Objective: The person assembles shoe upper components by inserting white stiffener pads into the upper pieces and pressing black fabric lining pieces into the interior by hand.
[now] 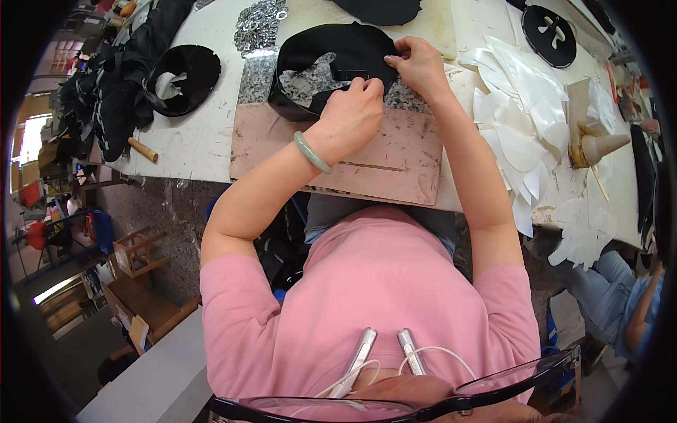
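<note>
A curved black leather-like piece (367, 48) with a raised, looped band stands on a speckled stone slab (257, 83). My left hand (352, 113), below a pale green bangle, has its fingertips closed at the near edge of the black piece. A small dark strip lies just beyond those fingertips; its kind is unclear. My right hand (421, 65) pinches the right edge of the same piece between thumb and fingers. Part of the near edge is hidden behind my left hand.
A pinkish board (282, 151) lies in front of the slab. White cut sheets (515, 120) pile up at the right, beside a crusted cone-shaped pot (589, 146). Metal rings (259, 27) sit at the far left. Another black round piece (194, 74) and a wooden stick (143, 149) are left.
</note>
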Available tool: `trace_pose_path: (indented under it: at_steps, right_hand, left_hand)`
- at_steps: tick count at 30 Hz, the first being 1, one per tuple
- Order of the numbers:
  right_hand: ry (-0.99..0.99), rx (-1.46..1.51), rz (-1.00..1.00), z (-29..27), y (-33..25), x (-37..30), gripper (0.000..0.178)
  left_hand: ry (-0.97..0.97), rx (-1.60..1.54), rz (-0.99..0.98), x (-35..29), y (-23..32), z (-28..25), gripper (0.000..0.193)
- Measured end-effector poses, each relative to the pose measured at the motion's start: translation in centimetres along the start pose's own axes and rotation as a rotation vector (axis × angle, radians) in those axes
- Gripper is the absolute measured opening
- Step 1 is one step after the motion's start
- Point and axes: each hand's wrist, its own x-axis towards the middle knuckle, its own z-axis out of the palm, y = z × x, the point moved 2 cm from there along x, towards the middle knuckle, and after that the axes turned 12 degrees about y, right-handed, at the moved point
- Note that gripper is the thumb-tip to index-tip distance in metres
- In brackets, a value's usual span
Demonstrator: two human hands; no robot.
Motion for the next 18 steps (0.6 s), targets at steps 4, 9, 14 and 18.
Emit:
trace_pose_path:
  at_steps: [4, 9, 14, 18]
  right_hand:
    - [0.059, -0.098, -0.072, -0.2, -0.7, -0.8, 0.033]
    - [-0.056, -0.168, -0.244, -2.3, -2.4, -6.0, 0.035]
    - [0.087, -0.065, -0.311, -2.5, -2.9, -7.1, 0.025]
    - [0.048, -0.084, -0.669, -1.9, -2.9, -8.2, 0.017]
  left_hand:
    - [-0.016, -0.042, 0.049, -0.5, 0.5, -0.7, 0.042]
    - [-0.14, -0.288, 0.128, -2.9, 4.1, -4.2, 0.028]
    - [-0.135, -0.533, 0.02, -0.2, -1.5, -7.3, 0.028]
    - [-0.268, -0.246, -0.274, -1.8, -8.7, -3.4, 0.053]
